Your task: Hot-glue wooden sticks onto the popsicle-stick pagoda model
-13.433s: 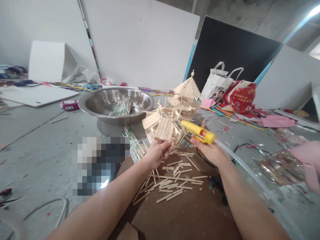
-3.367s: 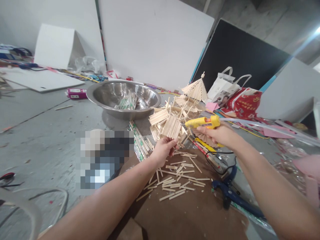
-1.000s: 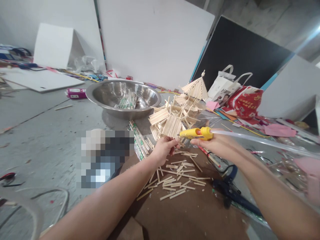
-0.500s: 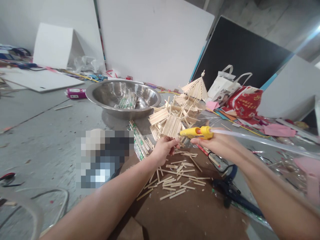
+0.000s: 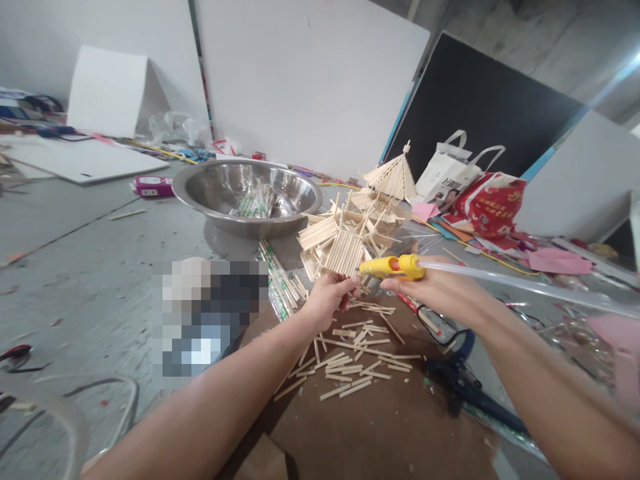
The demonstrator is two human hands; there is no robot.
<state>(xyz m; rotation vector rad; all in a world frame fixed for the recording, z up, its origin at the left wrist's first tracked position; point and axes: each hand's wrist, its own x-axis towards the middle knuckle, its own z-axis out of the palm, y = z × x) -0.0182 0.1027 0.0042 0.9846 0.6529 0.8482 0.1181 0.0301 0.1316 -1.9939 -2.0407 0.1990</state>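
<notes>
Grey concrete floor (image 5: pixel 75 267) fills the left half of the frame. A round stainless steel bowl (image 5: pixel 200 203) sits upper centre with wrapped sticks inside. A brown cardboard sheet (image 5: pixel 380 427) lies lower centre.

I note the pale wooden stick model (image 5: pixel 345 240) at centre, just right of the bowl, standing at the cardboard's far edge. The left hand (image 5: pixel 326 300) is just below it, fingers pinching the lower edge of a slatted panel. The right hand (image 5: pixel 435 290), centre right, has its fingers closed round a yellow glue gun (image 5: pixel 393 267). The nozzle points left, just beside the model and the left fingers. A translucent glue stick (image 5: pixel 500 281) trails right from the gun.

Loose cut sticks (image 5: pixel 350 367) lie scattered on the cardboard below the hands.
</notes>
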